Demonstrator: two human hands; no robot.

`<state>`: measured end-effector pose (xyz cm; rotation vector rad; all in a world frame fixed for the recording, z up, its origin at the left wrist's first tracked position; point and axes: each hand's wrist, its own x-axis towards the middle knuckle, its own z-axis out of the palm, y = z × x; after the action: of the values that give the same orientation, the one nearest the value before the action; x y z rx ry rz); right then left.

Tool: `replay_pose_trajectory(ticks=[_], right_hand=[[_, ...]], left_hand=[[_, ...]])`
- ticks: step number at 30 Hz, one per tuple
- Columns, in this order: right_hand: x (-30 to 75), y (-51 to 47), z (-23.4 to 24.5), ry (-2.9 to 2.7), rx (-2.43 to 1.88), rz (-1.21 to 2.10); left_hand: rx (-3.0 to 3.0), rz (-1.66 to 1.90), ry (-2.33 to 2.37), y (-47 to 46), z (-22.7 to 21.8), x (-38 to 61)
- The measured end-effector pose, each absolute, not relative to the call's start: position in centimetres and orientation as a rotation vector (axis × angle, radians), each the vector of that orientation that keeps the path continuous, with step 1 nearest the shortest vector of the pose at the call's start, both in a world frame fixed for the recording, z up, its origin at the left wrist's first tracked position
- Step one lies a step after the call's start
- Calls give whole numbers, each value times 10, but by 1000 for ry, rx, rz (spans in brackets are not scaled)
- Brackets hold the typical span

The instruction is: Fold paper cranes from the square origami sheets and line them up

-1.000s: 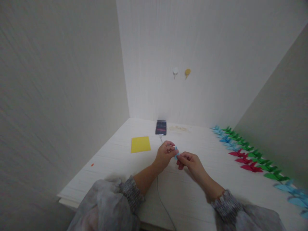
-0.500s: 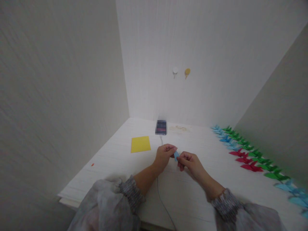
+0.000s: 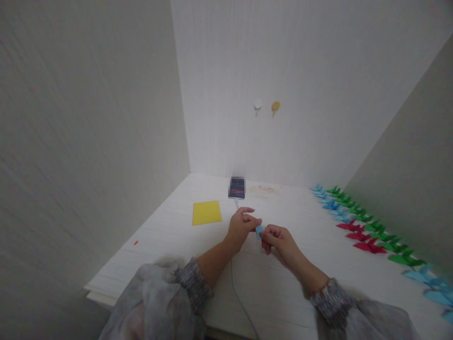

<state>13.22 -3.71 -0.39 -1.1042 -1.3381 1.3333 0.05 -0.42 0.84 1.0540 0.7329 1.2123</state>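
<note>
Between my two hands is a small folded piece of light blue paper (image 3: 259, 231), held just above the white table (image 3: 170, 255). My left hand (image 3: 241, 228) pinches its upper end between thumb and finger, with another finger stretched out away from it. My right hand (image 3: 277, 237) grips the lower right edge with thumb and forefinger, the other fingers curled. The fingertips cover part of the paper, so its exact fold is hard to make out. A yellow square sheet of paper (image 3: 207, 212) lies flat to the left of my left hand.
Rows of folded paper cranes stand along the right side: green (image 3: 384, 235), red (image 3: 370, 246) and blue (image 3: 430, 276). A phone (image 3: 237, 187) sits near the back wall, its cable (image 3: 240, 302) running under my left arm. Two hooks (image 3: 275, 106) are on the wall. An orange scrap (image 3: 136, 242) lies left.
A finger of my left hand has lifted and straightened away from the blue paper. Both hands keep their pinch in nearly the same place, and the paper has turned slightly.
</note>
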Motion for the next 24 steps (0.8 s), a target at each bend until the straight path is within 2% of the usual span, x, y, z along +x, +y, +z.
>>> replay_pose_trajectory(ticks=[11,19,24], right_hand=[[135,-37,0,-1332,-1009,1404],[142,-34,0,-1222,-976,1405],[142,-34,-1,-1243,-1030,1393]], left_hand=[[994,1264,660,-6,9,1],[1172,907,550,-6,5,1],[1210,948,569,-6,3,-1]])
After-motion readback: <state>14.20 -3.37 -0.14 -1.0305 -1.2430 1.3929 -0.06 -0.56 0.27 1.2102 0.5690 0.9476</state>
